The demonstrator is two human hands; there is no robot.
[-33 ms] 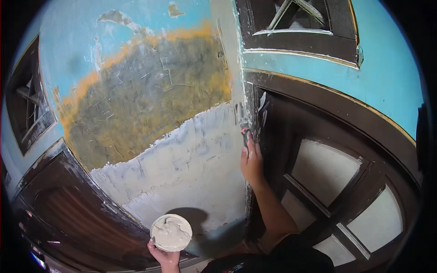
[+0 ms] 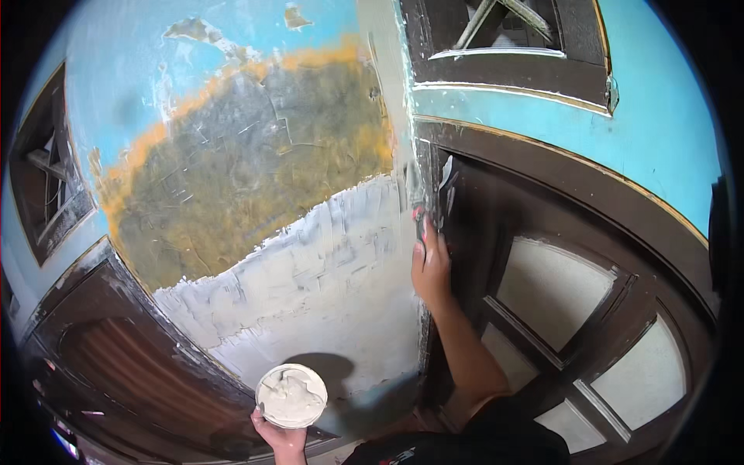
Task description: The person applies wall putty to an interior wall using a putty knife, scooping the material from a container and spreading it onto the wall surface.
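Note:
My left hand [image 2: 280,438] grips a round white tub [image 2: 324,399] from below and its left side. Thick off-white putty [image 2: 293,391] fills it, its surface stirred into folds. Raised ahead, my right hand [image 2: 432,267] is wrapped round the dark handle of a putty knife [image 2: 421,221] with a reddish part near its top. The knife's blade is hard to make out against the wall's right edge, beside the dark door frame [image 2: 435,186]. On the wall, a smeared whitish putty layer [image 2: 310,271] lies below a bare grey-brown patch [image 2: 248,163] with an orange border.
Turquoise paint [image 2: 132,62] with chipped spots covers the upper wall. At right is a dark panelled door [image 2: 496,209], with a vent opening [image 2: 504,39] above. Another dark door [image 2: 116,341] stands at lower left, below a smaller vent frame [image 2: 46,167]. The tub's shadow falls on the wall.
My right hand has moved slightly upward along the wall's edge with the putty knife. My left hand and the tub have stayed almost in place.

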